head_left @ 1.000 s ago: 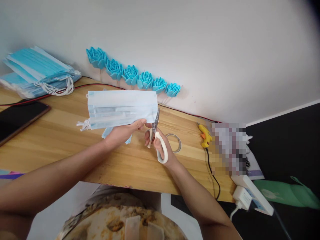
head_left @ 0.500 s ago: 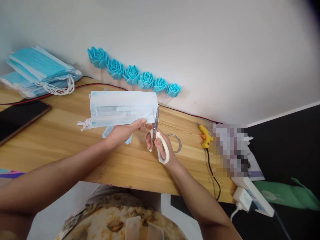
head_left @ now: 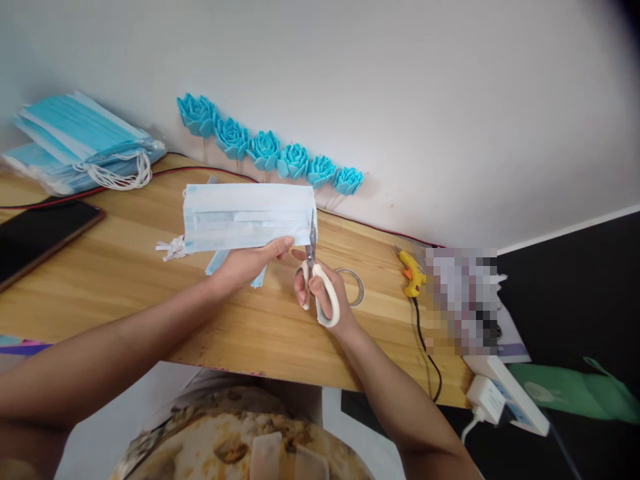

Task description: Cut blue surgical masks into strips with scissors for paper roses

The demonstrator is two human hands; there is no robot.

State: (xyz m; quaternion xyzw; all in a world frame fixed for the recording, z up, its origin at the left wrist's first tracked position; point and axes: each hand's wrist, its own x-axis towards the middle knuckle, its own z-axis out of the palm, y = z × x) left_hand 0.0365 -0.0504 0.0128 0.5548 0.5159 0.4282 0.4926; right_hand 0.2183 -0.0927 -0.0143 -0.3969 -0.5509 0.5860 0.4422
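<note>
A pale blue face mask (head_left: 245,213) is held up by my left hand (head_left: 257,257), thumb on its front near the lower edge and the other fingers behind it. My right hand (head_left: 333,287) grips the white-handled scissors (head_left: 328,303), with fingers through both loops. Their blades lie along the mask's right end, pointing up, and meet its lower edge. Behind the mask, blue strips (head_left: 216,262) lie on the table, partly hidden. Small white scraps (head_left: 173,247) sit by its lower left corner. A roll of tape (head_left: 358,288) lies just beyond my right hand.
Several blue flowers (head_left: 265,150) on stems lean against the wall. A stack of masks (head_left: 85,137) and a phone (head_left: 45,233) are at the left. On the right are a yellow glue gun (head_left: 413,273) with a black cord, a power strip (head_left: 520,400) and a green pouch (head_left: 565,390).
The mask has shifted slightly to the right in my left hand. The scissor blades have come closer together and now overlap the mask's right end.
</note>
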